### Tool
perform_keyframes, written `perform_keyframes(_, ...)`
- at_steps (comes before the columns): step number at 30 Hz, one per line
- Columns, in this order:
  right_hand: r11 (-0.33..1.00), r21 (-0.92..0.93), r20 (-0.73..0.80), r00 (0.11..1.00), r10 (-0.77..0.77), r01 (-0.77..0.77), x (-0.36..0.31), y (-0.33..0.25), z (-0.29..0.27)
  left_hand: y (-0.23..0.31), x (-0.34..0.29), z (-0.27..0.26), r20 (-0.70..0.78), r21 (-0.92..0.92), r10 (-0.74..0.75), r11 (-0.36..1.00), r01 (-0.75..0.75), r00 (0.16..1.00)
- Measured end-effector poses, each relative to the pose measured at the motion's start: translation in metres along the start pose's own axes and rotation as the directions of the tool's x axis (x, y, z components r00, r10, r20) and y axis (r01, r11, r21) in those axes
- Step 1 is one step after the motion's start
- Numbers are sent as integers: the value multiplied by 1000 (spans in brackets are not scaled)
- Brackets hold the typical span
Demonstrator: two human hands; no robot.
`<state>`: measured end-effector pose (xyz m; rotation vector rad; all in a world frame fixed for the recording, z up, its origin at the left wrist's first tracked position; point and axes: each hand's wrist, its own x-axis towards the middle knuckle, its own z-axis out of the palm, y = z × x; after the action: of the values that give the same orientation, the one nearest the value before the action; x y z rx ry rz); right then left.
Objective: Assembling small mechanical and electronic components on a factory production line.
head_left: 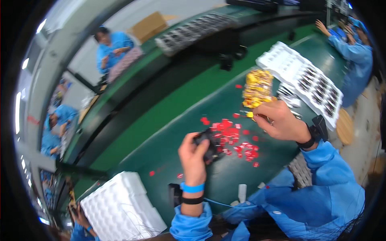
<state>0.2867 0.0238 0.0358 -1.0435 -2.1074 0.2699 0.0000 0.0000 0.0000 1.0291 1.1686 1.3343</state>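
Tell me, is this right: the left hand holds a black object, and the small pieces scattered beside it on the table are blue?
Not quite: the head view shows the small pieces are red, not blue. The left hand does hold a black object, with the pieces scattered beside it on the table.

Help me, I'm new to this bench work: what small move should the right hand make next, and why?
I'd probably have the right hand secure the small yellow piece in a pinch. That piece shows close by its thumb and forefinger, below the yellow heap in the picture, but blur hides whether it is gripped; the left hand holds a black part.
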Motion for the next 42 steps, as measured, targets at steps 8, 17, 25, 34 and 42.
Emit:
perform_keyframes(8, 911, -305, 192, 920, 343, -276, -71, 17, -36, -8, -1, 21, 75, 18, -78, 997, 77, 994)
perform_keyframes(17, 834, -369, 190, 845, 501, -411, -74, 23, 0, -23, -5, 31, 82, 18, 9, 1000, -11, 997)
perform_keyframes(25, 908, -248, 337, 848, 408, -338, -56, 42, -4, -13, -15, 32, 130, -16, -59, 998, 62, 990)
perform_keyframes(34, 600, 547, 331, 809, 486, -584, -35, -34, 1, -19, -10, 27, 215, -63, -47, 996, 62, 976)
perform_keyframes(42, 815, 527, 93, 969, 227, -241, -12, -50, 58, -19, -13, 31, 81, 218, 53, 974, -70, 995)
